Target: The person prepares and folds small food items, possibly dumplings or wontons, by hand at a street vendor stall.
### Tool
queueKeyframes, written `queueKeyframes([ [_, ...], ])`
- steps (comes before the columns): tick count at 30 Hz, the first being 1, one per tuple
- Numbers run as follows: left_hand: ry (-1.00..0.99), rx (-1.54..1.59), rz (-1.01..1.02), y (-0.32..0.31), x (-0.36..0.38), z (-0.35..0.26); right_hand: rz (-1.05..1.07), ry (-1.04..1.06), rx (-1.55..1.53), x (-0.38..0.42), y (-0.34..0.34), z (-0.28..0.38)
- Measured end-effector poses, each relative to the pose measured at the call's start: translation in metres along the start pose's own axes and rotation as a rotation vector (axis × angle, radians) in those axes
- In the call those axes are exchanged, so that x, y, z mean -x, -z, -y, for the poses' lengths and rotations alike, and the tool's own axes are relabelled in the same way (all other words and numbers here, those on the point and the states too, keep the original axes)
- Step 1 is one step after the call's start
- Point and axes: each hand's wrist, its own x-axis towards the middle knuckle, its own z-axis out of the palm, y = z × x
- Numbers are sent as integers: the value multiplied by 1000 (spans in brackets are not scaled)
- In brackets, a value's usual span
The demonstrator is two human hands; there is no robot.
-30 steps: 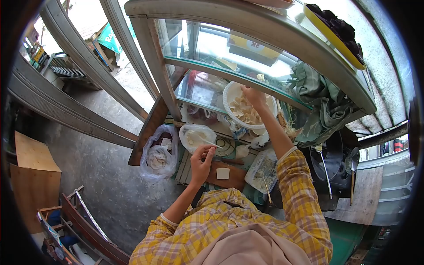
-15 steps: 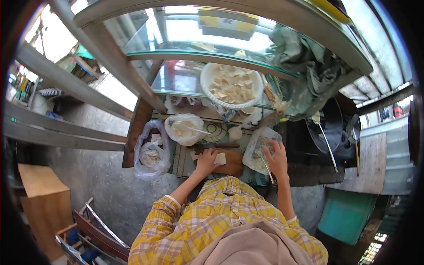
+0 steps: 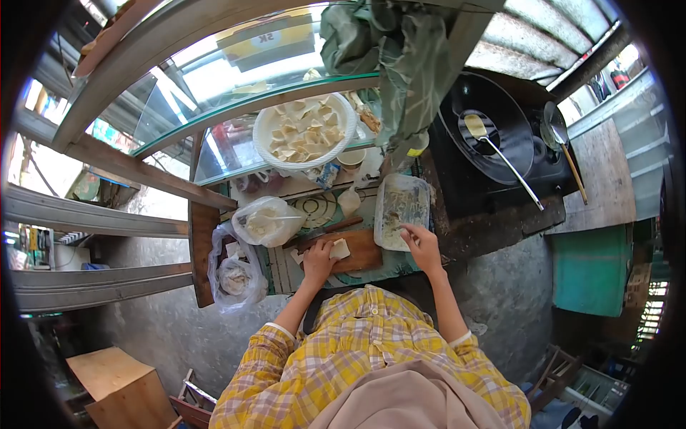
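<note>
Watched from head view. Left hand [image 3: 317,262], frame centre, pressed flat on square dough wrapper [image 3: 339,249] lying on wooden cutting board [image 3: 361,250]. Right hand [image 3: 423,247] reached into clear plastic filling container [image 3: 401,209] just right of board, fingers pinched on thin stick or spoon; grip detail too small to confirm. Judged step: fetching filling for wrapper. Next move would need small scoop carried leftward onto wrapper middle. White bowl of folded dumplings [image 3: 306,132] sat upper centre.
</note>
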Motion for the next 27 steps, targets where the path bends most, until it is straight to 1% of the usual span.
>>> queueKeyframes([
  [3, 24, 85, 9, -7, 0, 6, -69, 140, 233, -20, 1, 14],
  [6, 74, 194, 19, -14, -3, 13, -163, 164, 257, -26, 3, 6],
  [9, -6, 66, -64, -8, -6, 7, -143, 155, 214, -23, 6, -3],
  [12, -69, -8, -89, 5, -11, -3, -120, 176, 235, -17, 8, -6],
  [15, -158, -68, -85, -1, -9, 4, -136, 139, 200, -12, 8, -10],
  [18, -216, -64, -75, -4, -7, 9, -139, 101, 163, -8, 6, -15],
  [21, -233, -101, -57, -7, -7, 15, -149, 84, 137, -5, 8, -14],
  [24, -186, -91, -110, 2, -6, 2, -166, 76, 124, -2, 8, -16],
  [27, -167, -132, -39, 7, -3, -4, -175, 78, 119, 1, 6, -17],
])
